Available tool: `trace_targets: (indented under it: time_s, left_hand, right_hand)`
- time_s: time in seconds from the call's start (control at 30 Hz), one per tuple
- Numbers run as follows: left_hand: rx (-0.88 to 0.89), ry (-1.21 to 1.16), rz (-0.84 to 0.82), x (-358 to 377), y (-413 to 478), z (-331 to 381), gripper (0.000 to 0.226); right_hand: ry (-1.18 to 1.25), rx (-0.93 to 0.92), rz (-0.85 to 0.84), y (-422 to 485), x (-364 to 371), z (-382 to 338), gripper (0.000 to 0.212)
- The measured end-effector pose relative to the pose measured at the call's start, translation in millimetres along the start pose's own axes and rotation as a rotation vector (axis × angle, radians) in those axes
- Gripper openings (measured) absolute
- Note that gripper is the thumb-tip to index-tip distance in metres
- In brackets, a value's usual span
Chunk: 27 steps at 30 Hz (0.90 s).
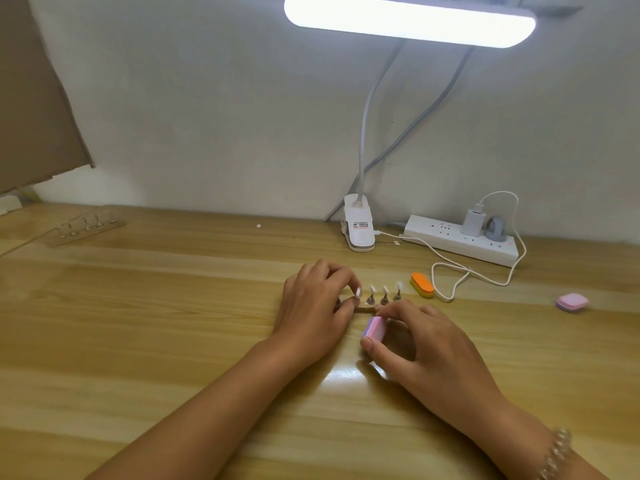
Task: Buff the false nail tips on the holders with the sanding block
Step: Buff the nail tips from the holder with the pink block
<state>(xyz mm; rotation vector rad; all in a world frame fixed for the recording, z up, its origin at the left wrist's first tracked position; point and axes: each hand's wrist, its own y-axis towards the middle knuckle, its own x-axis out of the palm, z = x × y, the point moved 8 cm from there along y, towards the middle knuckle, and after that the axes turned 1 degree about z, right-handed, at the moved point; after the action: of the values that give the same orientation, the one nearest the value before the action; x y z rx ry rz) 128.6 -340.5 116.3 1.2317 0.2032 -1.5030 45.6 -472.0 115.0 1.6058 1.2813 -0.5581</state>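
Here is a pale wooden surface (138,323), glossy enough to throw back a patch of glare near the wrists. Both hands are down at its middle. The left hand (311,306) has its fingers curled in, pinching the left end of the row of holders (384,300). Three false nail tips (385,290) stand up on their little pegs just to the right of those fingers. The right hand (426,348) sits just in front of the row. Thumb and fingers clamp the sanding block (374,329), pink and lilac, at its two ends. The block is near the holders, and I can't tell whether it touches one. A beaded bracelet (557,452) circles the right wrist.

Beyond the row lies an orange block (421,285), with a loop of white cable (450,275) beside it. A pink pad (572,302) sits well off to the right. At the back edge a white power strip (460,239) carries a charger (472,221), next to the lamp's clip base (358,226). Its gooseneck climbs the plain white wall (207,116) to the bright bar lamp (408,20) overhead. Far left rests a second stand (86,227) of pegs, below a brown board (34,98) leaning on the wall.
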Motion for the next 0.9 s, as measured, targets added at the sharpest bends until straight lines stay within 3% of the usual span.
trace_targets:
  time_s: [0.23, 0.4, 0.53, 0.7, 0.83, 0.9]
  left_hand:
    - [0.253, 0.031, 0.205, -30, -19, 34, 0.007]
    - [0.163, -0.130, 0.008, -23, -35, 16, 0.007]
    - [0.067, -0.297, -0.178, -8, -32, 7, 0.006]
    - [0.049, -0.312, -0.210, -3, -32, 4, 0.005]
    - [0.025, -0.359, -0.250, -1, -31, 2, 0.013]
    - [0.008, -0.394, -0.257, -2, -30, 1, 0.022]
  right_hand:
    - [0.120, -0.033, 0.098, -1, -11, -2, 0.031]
    - [0.310, 0.008, 0.263, -3, -30, 6, 0.034]
    - [0.211, -0.107, 0.150, -7, -20, -14, 0.033]
    - [0.157, -0.046, 0.136, -2, -17, -1, 0.029]
    - [0.098, -0.165, 0.059, -7, -11, -17, 0.035]
    - [0.149, -0.094, 0.078, -3, -14, -8, 0.035]
